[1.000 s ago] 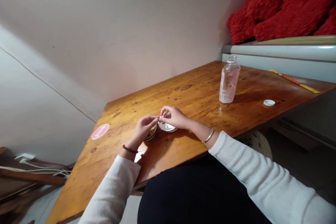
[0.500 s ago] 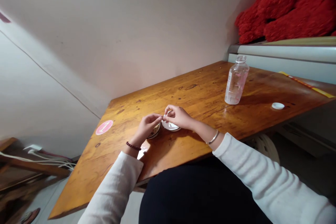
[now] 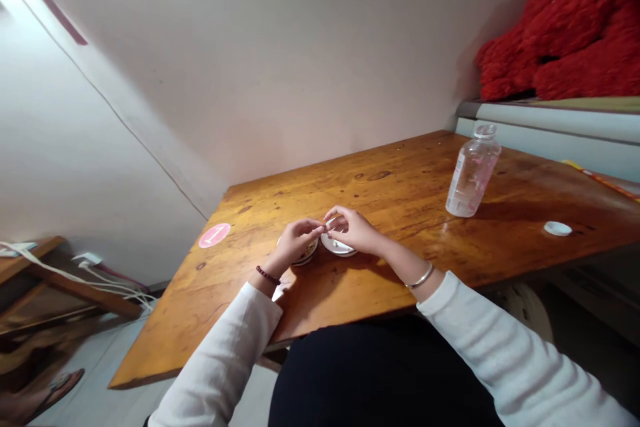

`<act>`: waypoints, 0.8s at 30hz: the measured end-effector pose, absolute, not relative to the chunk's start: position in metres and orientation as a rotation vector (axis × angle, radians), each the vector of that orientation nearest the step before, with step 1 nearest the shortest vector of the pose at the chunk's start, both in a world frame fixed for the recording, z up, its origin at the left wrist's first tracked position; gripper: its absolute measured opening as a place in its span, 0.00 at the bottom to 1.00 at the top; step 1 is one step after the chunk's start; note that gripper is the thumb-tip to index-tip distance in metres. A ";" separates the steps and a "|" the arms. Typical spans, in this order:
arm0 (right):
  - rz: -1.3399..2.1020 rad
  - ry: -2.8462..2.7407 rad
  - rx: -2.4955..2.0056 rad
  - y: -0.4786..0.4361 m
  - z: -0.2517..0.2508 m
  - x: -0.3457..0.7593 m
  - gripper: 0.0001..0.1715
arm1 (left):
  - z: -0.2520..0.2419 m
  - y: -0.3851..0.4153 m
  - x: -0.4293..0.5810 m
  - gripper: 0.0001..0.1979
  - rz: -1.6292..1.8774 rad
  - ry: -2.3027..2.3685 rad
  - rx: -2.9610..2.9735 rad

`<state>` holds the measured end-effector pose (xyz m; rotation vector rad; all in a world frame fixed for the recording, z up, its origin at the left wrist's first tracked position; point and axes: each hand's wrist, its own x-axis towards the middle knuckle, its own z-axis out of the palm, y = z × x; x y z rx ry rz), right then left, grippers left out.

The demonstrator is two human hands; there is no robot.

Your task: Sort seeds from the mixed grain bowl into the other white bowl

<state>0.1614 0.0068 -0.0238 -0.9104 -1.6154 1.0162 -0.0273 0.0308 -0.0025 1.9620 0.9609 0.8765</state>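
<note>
My left hand (image 3: 295, 242) and my right hand (image 3: 353, 230) meet fingertip to fingertip over two small round dishes on the wooden table (image 3: 400, 187). Both hands pinch a tiny pale object between them, too small to name. The left dish (image 3: 306, 256) holds brownish bits and is mostly hidden under my left hand. Under my right hand sits the white dish (image 3: 339, 246), nearly bare inside. A dark bead bracelet circles my left wrist, a silver bangle my right.
A clear plastic bottle (image 3: 471, 171) stands uncapped at the right, its white cap (image 3: 557, 228) lying near the table's front edge. A pink round sticker (image 3: 214, 235) marks the left side. Red plush (image 3: 565, 33) rests on a ledge; cables (image 3: 95, 280) lie lower left.
The camera has turned left and tilted, so the table has shifted right in view. Both hands stay pinched together over the dishes with little movement.
</note>
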 end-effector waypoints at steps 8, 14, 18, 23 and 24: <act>1.079 -1.532 -0.959 0.009 -0.026 0.159 0.19 | 0.009 0.009 -0.021 0.12 0.963 1.189 2.415; 0.985 -1.613 -0.959 0.007 -0.026 0.159 0.16 | 0.011 0.008 -0.021 0.10 0.980 1.148 2.494; 0.891 -1.721 -0.988 0.007 -0.026 0.160 0.11 | 0.009 0.009 -0.022 0.07 1.002 1.137 2.549; 0.795 -1.777 -1.038 0.004 -0.022 0.160 0.10 | 0.007 0.011 -0.023 0.07 1.060 1.112 2.573; 0.783 -1.781 -1.044 0.004 -0.021 0.160 0.10 | 0.007 0.011 -0.023 0.07 1.072 1.116 2.578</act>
